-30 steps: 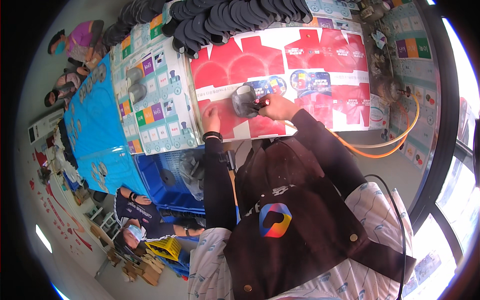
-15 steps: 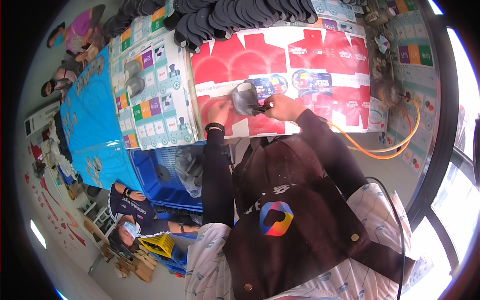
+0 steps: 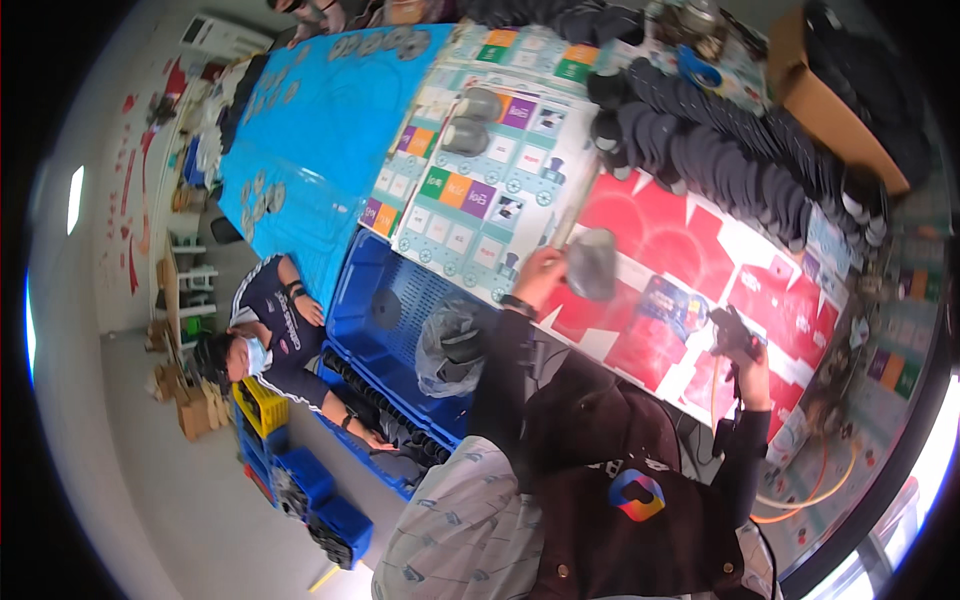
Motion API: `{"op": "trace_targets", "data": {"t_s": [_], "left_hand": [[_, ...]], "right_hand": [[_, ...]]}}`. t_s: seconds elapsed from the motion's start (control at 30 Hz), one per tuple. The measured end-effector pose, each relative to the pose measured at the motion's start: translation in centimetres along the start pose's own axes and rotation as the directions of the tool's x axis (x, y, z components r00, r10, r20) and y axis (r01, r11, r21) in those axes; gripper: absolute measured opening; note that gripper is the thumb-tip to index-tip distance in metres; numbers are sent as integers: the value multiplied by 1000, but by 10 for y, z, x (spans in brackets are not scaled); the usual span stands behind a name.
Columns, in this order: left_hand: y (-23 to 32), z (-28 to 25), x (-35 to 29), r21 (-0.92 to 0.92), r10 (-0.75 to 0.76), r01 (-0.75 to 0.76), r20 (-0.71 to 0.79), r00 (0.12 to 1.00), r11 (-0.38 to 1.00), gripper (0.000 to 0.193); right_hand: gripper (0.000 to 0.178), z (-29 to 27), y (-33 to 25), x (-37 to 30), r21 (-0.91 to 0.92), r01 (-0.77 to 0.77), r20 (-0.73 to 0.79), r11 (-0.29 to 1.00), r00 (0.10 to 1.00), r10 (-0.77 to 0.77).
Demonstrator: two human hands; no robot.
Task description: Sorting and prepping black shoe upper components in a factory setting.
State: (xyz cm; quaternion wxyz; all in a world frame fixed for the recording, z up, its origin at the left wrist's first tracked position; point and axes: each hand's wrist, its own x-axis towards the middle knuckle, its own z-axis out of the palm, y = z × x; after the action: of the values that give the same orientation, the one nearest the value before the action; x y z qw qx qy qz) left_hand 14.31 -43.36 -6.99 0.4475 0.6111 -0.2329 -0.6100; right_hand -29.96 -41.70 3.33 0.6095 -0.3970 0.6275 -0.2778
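Note:
My left hand (image 3: 543,278) grips the edge of a grey, rounded cup-shaped piece (image 3: 592,265), held over the red and white printed sheet (image 3: 690,212). In my right hand (image 3: 750,368) is a black spray gun (image 3: 730,328), apart from the piece and to its right. A pale orange hose (image 3: 715,390) runs down from the gun. My fingers partly hide the gun's handle. Two similar grey pieces (image 3: 466,136) lie on the train-printed sheet (image 3: 455,225) at left.
Rows of dark curved pieces (image 3: 690,140) line the table's far side, near a cardboard box (image 3: 830,110). Left are a blue-covered table (image 3: 320,120) and a blue crate (image 3: 375,250) holding a plastic bag (image 3: 450,345). A masked person (image 3: 280,330) sits beyond, hand over dark pieces.
My view has swung left. The spray gun and the grey piece, close together before, are now well apart, and my left hand has gone from beside the piece to gripping it.

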Motion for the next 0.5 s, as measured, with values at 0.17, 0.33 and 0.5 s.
{"op": "trace_targets", "data": {"t_s": [0.17, 0.33, 0.5], "left_hand": [[57, -162, 36, -259, 141, -242, -355, 924, 935, 24], [63, -267, 123, -383, 78, -371, -601, 796, 846, 40], [22, -302, 203, -391, 102, -408, -607, 788, 825, 42]], "right_hand": [[27, 16, -19, 2, -52, -35, 32, 998, 999, 37], [31, 41, -43, -2, -32, -98, -31, 995, 995, 97], [28, 58, -49, -5, -114, -132, -77, 985, 989, 123]]}}
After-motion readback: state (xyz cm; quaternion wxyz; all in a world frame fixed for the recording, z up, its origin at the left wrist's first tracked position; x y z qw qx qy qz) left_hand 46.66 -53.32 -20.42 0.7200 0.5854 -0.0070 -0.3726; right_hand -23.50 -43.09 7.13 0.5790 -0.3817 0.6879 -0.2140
